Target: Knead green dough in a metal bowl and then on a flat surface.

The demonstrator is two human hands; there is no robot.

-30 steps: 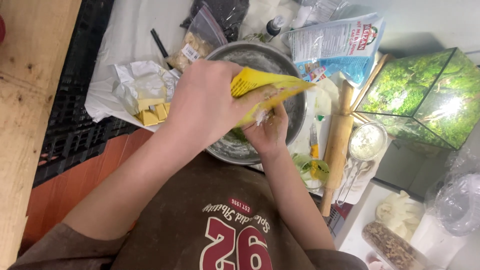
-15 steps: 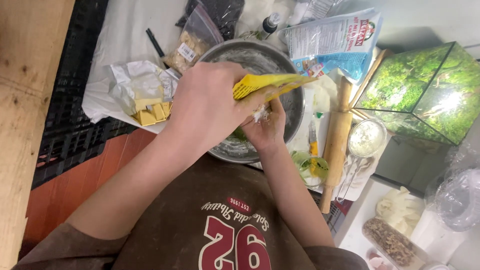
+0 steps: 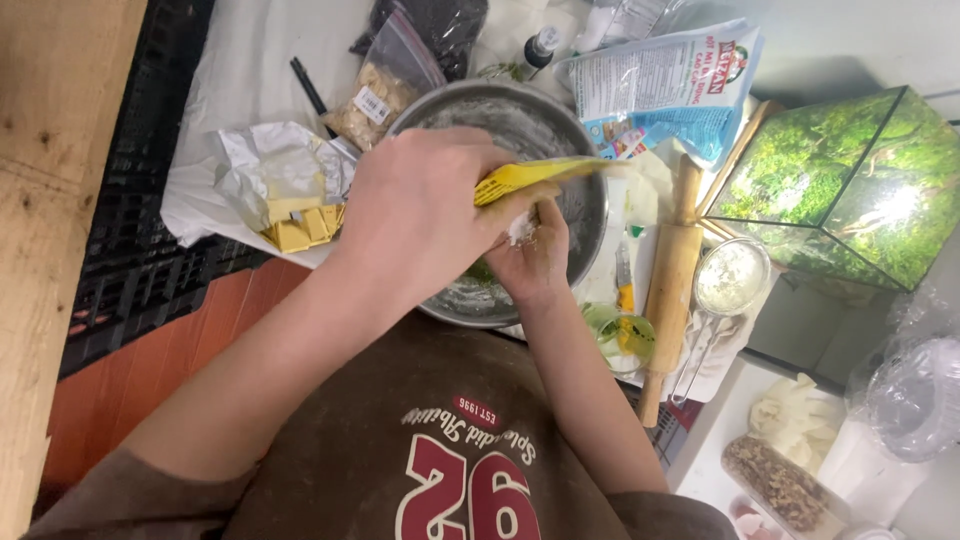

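We saw the left hand (image 3: 425, 215) clenched around the near end of a yellow packet (image 3: 545, 177), its fingers wrapped over the top of the packet and the thumb tucked beneath. The packet stuck out to the right past the knuckles and lay roughly level above the metal bowl (image 3: 580, 150), so most of its length was clear of the fingers. The right hand (image 3: 535, 258) came up from below, just under the packet, with its fingertips (image 3: 522, 228) dusted in white powder and pinched close to the packet's underside; we could not tell whether they gripped the packet or only touched it. Both hands hovered over the near half of the bowl, whose inner wall was smeared with white flour.

To the left of the bowl lay crumpled foil wrap (image 3: 265, 165) with yellow butter cubes (image 3: 300, 228) beside it. A clear bag of nuts (image 3: 385, 90) rested behind the bowl, and a printed blue and white bag (image 3: 665, 85) lay to the right of it. A wooden rolling pin (image 3: 670, 285) stood near the bowl's right side, next to a small sieve (image 3: 732, 278) and a green glass box (image 3: 850, 190).
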